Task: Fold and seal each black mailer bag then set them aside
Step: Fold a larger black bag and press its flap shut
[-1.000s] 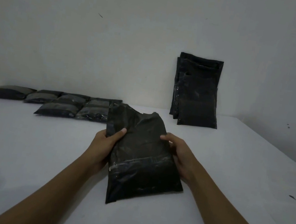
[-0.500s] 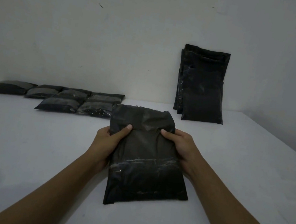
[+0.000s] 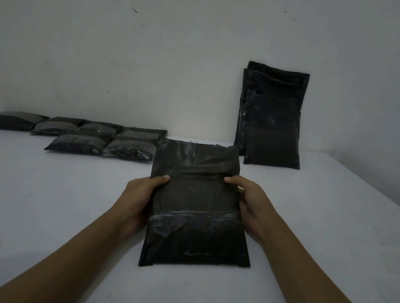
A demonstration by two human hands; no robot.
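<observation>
White table (image 3: pixel 30 204): flat sealed bags (image 3: pixel 99 137) far left; upright bag stack (image 3: pixel 272 126) against wall; mailer (image 3: pixel 197 215) centre.

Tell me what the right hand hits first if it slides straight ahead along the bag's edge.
Probably the upright stack of bags leaning on the wall; the right hand, gripping the mailer bag, points roughly that way. Depth is unclear, so bare table comes first.
</observation>
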